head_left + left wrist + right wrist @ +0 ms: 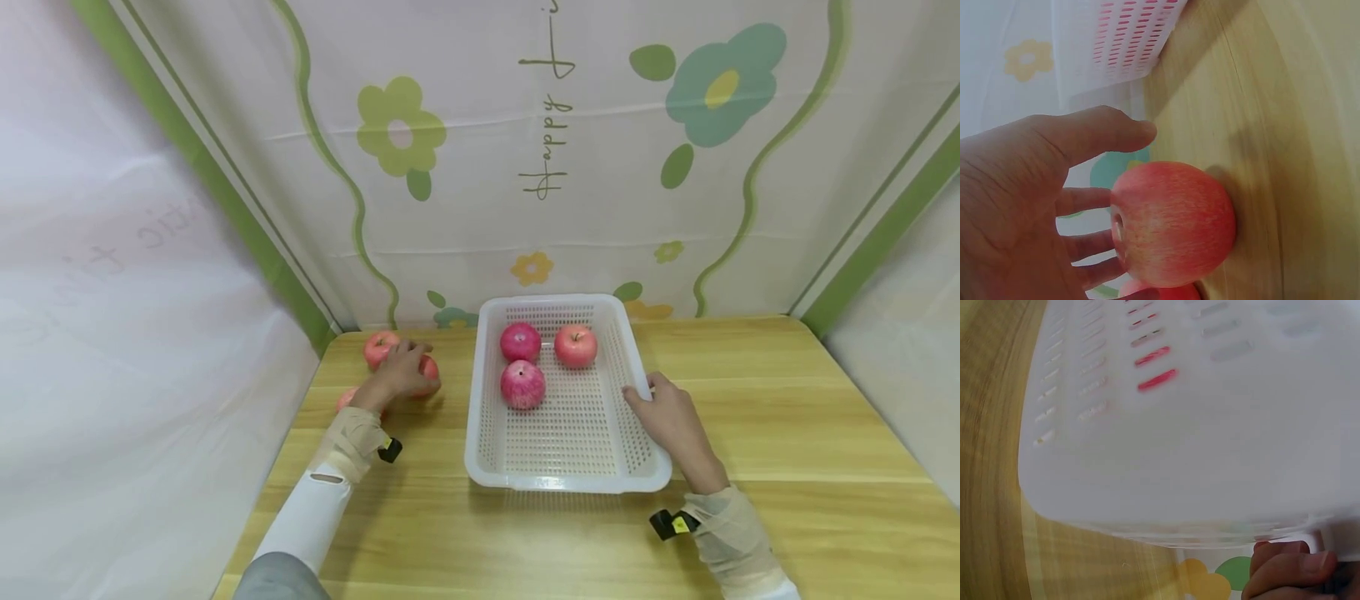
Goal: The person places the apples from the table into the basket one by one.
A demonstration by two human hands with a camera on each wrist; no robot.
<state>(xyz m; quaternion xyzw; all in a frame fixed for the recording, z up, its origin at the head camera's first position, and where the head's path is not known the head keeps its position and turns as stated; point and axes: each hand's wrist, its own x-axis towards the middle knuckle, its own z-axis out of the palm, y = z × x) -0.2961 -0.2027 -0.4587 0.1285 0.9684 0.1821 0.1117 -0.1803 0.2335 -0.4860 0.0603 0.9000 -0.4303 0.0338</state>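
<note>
My left hand (401, 372) reaches over a red apple (430, 371) at the left of the table. In the left wrist view the thumb stands apart from this apple (1175, 222), and the fingers stretch out at its stem end. Two more apples lie close by, one behind the hand (380, 343) and one partly hidden by the wrist (346, 398). My right hand (667, 414) grips the right rim of a white plastic basket (474, 417), thumb over the edge. Inside sit two dark pink fruits (522, 384) and a lighter red apple (576, 346).
The wooden table (420, 517) ends at a patterned cloth wall (465, 217) just behind the basket. White cloth also hangs at the left (112, 333) and right sides. Each wrist carries a small black camera (390, 450).
</note>
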